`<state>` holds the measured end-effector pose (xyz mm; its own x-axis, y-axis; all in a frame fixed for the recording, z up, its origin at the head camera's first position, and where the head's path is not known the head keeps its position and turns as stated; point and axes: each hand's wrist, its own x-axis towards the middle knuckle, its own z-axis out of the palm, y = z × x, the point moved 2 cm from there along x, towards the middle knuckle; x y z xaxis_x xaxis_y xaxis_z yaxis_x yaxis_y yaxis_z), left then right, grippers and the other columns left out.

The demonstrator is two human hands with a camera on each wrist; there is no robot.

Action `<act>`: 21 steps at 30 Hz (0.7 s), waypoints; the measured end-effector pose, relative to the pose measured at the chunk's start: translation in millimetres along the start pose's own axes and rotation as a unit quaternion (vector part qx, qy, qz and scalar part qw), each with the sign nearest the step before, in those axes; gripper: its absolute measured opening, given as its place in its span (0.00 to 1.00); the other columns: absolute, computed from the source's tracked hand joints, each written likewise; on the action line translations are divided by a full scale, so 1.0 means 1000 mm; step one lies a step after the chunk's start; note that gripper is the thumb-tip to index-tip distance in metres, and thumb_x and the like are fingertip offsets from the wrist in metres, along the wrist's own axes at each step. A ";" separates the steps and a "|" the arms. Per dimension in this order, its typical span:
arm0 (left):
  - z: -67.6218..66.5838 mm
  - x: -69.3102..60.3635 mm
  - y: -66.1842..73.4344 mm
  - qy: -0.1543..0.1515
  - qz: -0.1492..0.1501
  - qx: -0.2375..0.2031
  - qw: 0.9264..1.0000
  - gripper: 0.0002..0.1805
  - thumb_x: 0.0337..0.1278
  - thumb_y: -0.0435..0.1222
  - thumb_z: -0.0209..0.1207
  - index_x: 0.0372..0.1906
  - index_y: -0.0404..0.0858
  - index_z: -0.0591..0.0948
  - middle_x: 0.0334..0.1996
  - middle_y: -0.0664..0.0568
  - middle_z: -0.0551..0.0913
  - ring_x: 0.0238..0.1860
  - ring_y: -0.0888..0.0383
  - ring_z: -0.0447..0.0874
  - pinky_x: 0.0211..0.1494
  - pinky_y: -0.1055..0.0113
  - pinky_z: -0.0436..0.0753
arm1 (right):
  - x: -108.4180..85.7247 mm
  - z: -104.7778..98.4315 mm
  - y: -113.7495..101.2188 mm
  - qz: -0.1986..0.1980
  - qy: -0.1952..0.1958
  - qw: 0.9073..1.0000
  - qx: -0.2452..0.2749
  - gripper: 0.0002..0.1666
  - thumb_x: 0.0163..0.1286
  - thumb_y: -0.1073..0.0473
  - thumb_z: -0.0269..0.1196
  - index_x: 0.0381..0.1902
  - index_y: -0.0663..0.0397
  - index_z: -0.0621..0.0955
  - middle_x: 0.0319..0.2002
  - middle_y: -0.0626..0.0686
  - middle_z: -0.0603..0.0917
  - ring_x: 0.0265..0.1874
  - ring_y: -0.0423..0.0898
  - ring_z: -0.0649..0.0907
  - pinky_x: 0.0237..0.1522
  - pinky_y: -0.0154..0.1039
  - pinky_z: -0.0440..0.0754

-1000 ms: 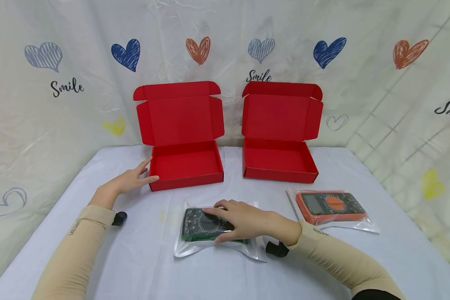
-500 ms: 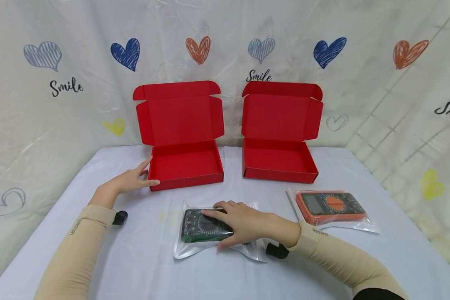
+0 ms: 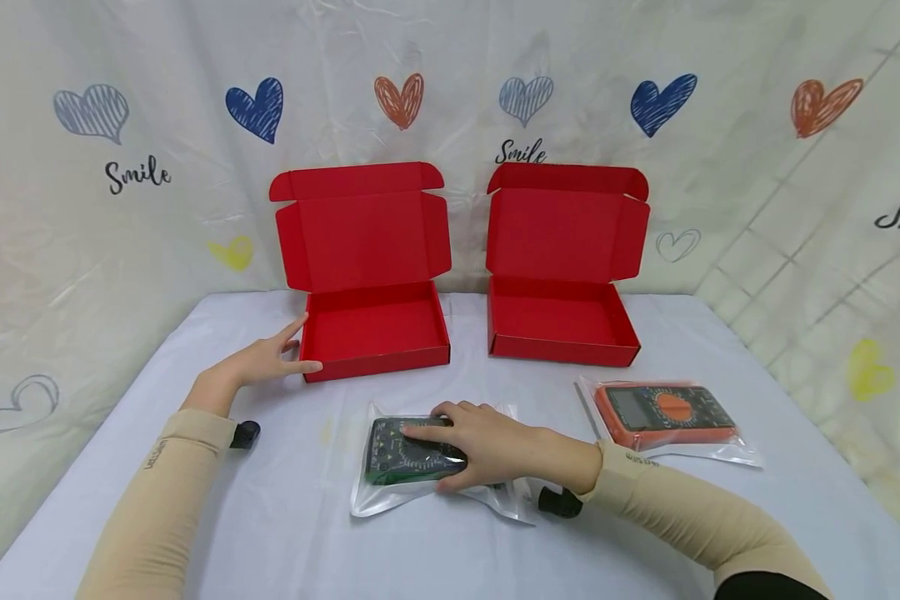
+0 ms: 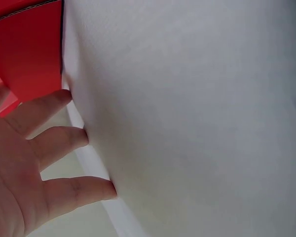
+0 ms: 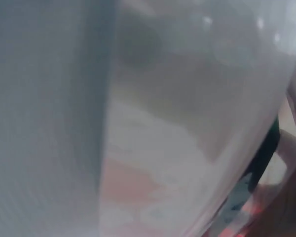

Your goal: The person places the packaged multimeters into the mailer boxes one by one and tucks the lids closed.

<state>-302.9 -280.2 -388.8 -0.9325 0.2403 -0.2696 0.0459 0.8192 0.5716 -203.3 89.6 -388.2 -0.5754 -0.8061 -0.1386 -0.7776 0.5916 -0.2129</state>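
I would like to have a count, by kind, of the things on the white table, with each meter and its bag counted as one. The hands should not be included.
Open red boxes: 2 (left box, right box)
Bagged meters: 2 (dark green meter, orange meter)
Total: 4

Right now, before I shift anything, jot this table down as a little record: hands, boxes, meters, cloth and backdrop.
Left hand: at the left side of the left red mailer box, thumb on its front wall
Right hand: rests over the bagged green multimeter; grip unclear
Second box: right red mailer box
Lids: both raised
Other meter: bagged orange multimeter, face up, no hand on it
Surface: white tablecloth
Backdrop: white curtain with hearts, "Smile"
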 end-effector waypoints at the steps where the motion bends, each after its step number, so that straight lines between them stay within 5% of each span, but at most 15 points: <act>1: 0.000 0.000 0.000 0.000 -0.001 -0.003 1.000 0.64 0.58 0.66 0.63 0.83 0.54 0.33 0.77 0.28 0.55 0.74 0.27 0.51 0.68 0.26 0.61 | 0.000 0.000 0.000 -0.003 0.005 1.000 -0.002 0.48 0.66 0.35 0.69 0.80 0.24 0.63 0.67 0.52 0.73 0.58 0.49 0.77 0.56 0.51 0.79; 21: -0.001 -0.004 0.005 -0.004 0.008 -0.003 1.000 0.62 0.59 0.65 0.62 0.84 0.51 0.34 0.76 0.28 0.58 0.74 0.27 0.52 0.68 0.27 0.60 | -0.002 -0.004 -0.004 -0.028 0.031 0.999 -0.019 0.47 0.65 0.38 0.70 0.79 0.29 0.65 0.65 0.55 0.74 0.57 0.51 0.79 0.55 0.50 0.81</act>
<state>-299.2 -278.2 -383.8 -0.9285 0.2576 -0.2675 0.0584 0.8127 0.5797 -200.4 88.7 -383.2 -0.5439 -0.8364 -0.0676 -0.8176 0.5464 -0.1817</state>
